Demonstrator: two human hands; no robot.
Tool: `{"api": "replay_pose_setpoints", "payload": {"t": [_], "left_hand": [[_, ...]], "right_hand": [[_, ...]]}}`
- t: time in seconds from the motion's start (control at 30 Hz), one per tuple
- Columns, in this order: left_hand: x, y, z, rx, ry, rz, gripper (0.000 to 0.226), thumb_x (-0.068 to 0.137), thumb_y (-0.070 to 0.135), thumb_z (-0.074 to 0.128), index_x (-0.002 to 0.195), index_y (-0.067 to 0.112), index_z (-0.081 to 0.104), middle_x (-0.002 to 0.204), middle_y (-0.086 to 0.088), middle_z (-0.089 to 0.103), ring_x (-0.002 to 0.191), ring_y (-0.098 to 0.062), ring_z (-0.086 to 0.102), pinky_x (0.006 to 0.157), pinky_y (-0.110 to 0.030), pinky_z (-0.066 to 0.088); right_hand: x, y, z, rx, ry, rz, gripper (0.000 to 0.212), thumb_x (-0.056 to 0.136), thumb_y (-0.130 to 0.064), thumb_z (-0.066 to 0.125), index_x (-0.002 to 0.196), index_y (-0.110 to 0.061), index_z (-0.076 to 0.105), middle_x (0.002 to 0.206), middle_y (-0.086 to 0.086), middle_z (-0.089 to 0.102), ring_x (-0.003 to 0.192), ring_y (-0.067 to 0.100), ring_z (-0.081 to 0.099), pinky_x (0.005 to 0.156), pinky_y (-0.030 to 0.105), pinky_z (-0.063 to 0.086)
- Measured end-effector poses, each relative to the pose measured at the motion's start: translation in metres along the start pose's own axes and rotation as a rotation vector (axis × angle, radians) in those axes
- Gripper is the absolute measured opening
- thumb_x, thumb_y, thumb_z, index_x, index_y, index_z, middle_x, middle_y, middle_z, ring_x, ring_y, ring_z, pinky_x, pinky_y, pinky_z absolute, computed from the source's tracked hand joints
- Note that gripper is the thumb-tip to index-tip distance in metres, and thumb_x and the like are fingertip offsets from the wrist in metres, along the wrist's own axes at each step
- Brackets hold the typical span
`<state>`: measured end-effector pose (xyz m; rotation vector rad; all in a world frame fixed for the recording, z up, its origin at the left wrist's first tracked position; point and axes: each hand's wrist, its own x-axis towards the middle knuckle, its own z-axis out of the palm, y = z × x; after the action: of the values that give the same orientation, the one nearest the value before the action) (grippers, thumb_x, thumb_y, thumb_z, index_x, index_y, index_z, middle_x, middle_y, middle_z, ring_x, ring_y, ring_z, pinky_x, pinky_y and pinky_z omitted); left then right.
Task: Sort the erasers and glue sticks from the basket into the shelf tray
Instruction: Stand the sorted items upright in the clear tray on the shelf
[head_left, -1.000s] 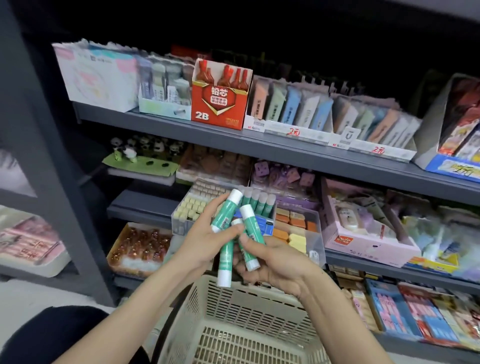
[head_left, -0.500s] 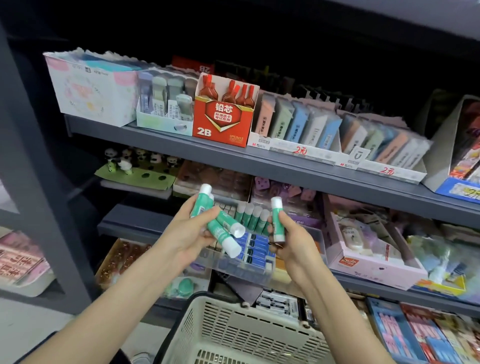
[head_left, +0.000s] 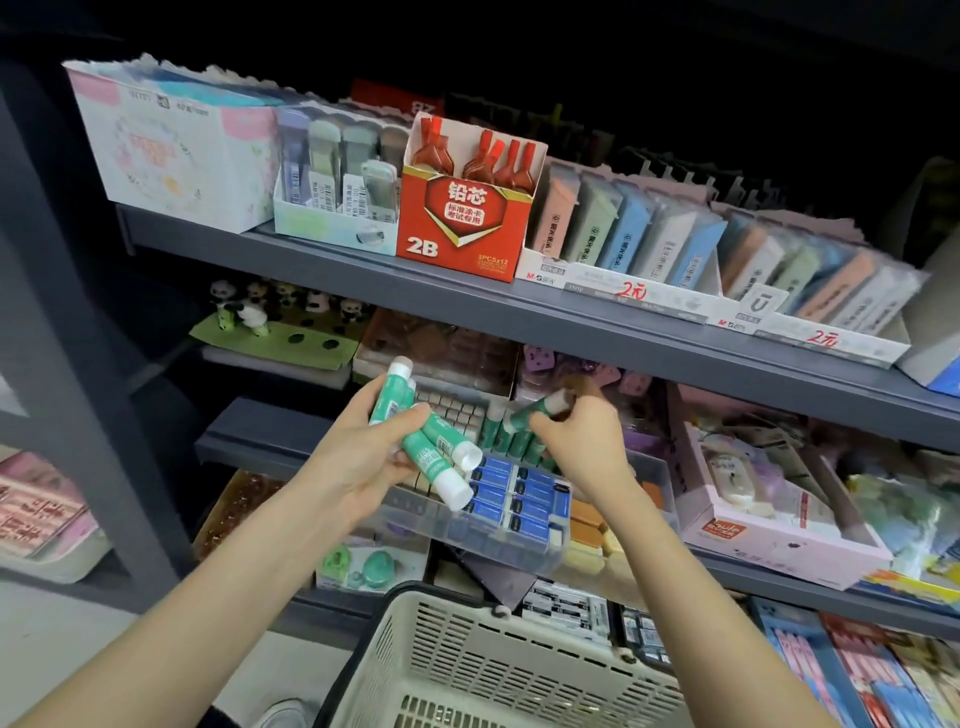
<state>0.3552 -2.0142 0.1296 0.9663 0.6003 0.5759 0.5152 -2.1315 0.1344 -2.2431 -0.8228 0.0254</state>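
The way into the clear tray (head_left: 519, 543) is the gap under the upper shelf (head_left: 519, 317), whose front edge hangs above the hands. Both hands fill that gap: the left hand (head_left: 358, 457) grips a bundle of glue sticks (head_left: 441, 457) over the tray's left part, and the right hand (head_left: 587, 447) pinches a single glue stick (head_left: 540, 408) further back. Standing glue sticks (head_left: 511, 440) pack a rear compartment, and blue erasers (head_left: 519, 493) pack the one in front (both look full). A pink box (head_left: 779, 545) stands just beside the tray's right wall. The basket (head_left: 493, 670) lies open below the forearms, and a bare stretch of the lower shelf (head_left: 244, 436) lies left of the tray
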Motion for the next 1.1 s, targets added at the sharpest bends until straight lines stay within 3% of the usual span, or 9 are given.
{"api": "replay_pose_setpoints", "payload": {"t": [0.1, 0.17, 0.33, 0.47, 0.73, 0.8, 0.93, 0.97, 1.1], "left_hand": [[0.004, 0.003, -0.005, 0.006, 0.012, 0.013, 0.05, 0.091, 0.002, 0.055, 0.137, 0.018, 0.043, 0.088, -0.005, 0.058, 0.055, -0.009, 0.06, 0.06, -0.03, 0.052], [0.008, 0.005, -0.007, 0.015, 0.023, 0.022, 0.05, 0.091, 0.002, 0.055, 0.137, 0.019, 0.043, 0.091, -0.005, 0.059, 0.065, -0.014, 0.061, 0.061, -0.03, 0.054], [0.015, 0.005, -0.012, 0.026, 0.03, 0.026, 0.049, 0.091, 0.003, 0.056, 0.136, 0.02, 0.043, 0.098, -0.006, 0.06, 0.074, -0.018, 0.062, 0.066, -0.034, 0.055], [0.018, 0.003, -0.014, 0.027, 0.026, 0.021, 0.05, 0.091, 0.003, 0.057, 0.136, 0.02, 0.043, 0.098, -0.006, 0.06, 0.075, -0.018, 0.061, 0.07, -0.035, 0.054], [0.024, 0.001, -0.016, 0.03, 0.012, 0.02, 0.051, 0.09, 0.004, 0.058, 0.137, 0.018, 0.043, 0.095, -0.006, 0.059, 0.064, -0.01, 0.064, 0.053, -0.025, 0.054], [0.024, 0.0, -0.014, 0.038, -0.003, 0.022, 0.048, 0.091, 0.004, 0.057, 0.136, 0.015, 0.044, 0.093, -0.006, 0.059, 0.058, -0.008, 0.064, 0.05, -0.023, 0.051], [0.024, -0.003, -0.008, 0.06, -0.015, 0.035, 0.042, 0.091, 0.004, 0.057, 0.131, 0.013, 0.047, 0.089, -0.006, 0.058, 0.061, -0.011, 0.063, 0.053, -0.026, 0.053], [0.024, -0.004, -0.006, 0.064, -0.009, 0.04, 0.04, 0.091, 0.004, 0.057, 0.129, 0.013, 0.047, 0.089, -0.006, 0.058, 0.065, -0.013, 0.062, 0.058, -0.028, 0.055], [0.023, -0.009, 0.003, 0.139, -0.052, 0.078, 0.034, 0.09, 0.005, 0.06, 0.12, 0.012, 0.048, 0.088, -0.004, 0.057, 0.067, -0.012, 0.062, 0.058, -0.027, 0.053]], "right_hand": [[0.012, -0.001, 0.007, -0.237, -0.117, -0.039, 0.024, 0.083, -0.029, 0.07, 0.092, -0.009, 0.06, 0.085, 0.005, 0.061, 0.078, 0.022, 0.054, 0.064, 0.027, 0.038], [0.017, -0.003, 0.014, -0.323, -0.176, -0.073, 0.023, 0.082, -0.035, 0.069, 0.088, -0.015, 0.06, 0.084, 0.001, 0.061, 0.078, 0.02, 0.053, 0.065, 0.027, 0.038], [0.024, -0.002, 0.033, -0.466, -0.287, -0.219, 0.022, 0.091, -0.024, 0.051, 0.102, -0.012, 0.065, 0.1, 0.009, 0.066, 0.093, 0.028, 0.058, 0.076, 0.032, 0.047], [0.026, 0.0, 0.043, -0.518, -0.204, -0.265, 0.022, 0.093, -0.027, 0.046, 0.104, -0.019, 0.064, 0.098, 0.007, 0.067, 0.094, 0.027, 0.058, 0.068, 0.028, 0.037], [0.025, 0.0, 0.04, -0.537, -0.105, -0.283, 0.028, 0.089, -0.024, 0.055, 0.114, -0.034, 0.061, 0.102, -0.006, 0.069, 0.1, 0.02, 0.06, 0.073, 0.025, 0.044], [0.019, -0.006, 0.032, -0.429, -0.098, -0.235, 0.023, 0.09, -0.034, 0.057, 0.112, -0.032, 0.063, 0.098, -0.004, 0.07, 0.094, 0.019, 0.061, 0.074, 0.026, 0.046], [-0.016, -0.028, 0.005, 0.471, -0.342, 0.003, 0.012, 0.087, -0.032, 0.064, 0.095, -0.023, 0.067, 0.079, 0.001, 0.068, 0.07, 0.015, 0.06, 0.059, 0.027, 0.048], [-0.026, -0.032, 0.001, 0.576, -0.419, 0.031, 0.013, 0.086, -0.028, 0.066, 0.097, -0.021, 0.066, 0.077, 0.002, 0.067, 0.068, 0.013, 0.059, 0.054, 0.026, 0.047], [-0.04, -0.034, 0.006, 0.536, -0.417, 0.056, 0.025, 0.083, -0.029, 0.07, 0.104, -0.016, 0.065, 0.072, 0.0, 0.064, 0.064, 0.009, 0.056, 0.053, 0.022, 0.044]]}}
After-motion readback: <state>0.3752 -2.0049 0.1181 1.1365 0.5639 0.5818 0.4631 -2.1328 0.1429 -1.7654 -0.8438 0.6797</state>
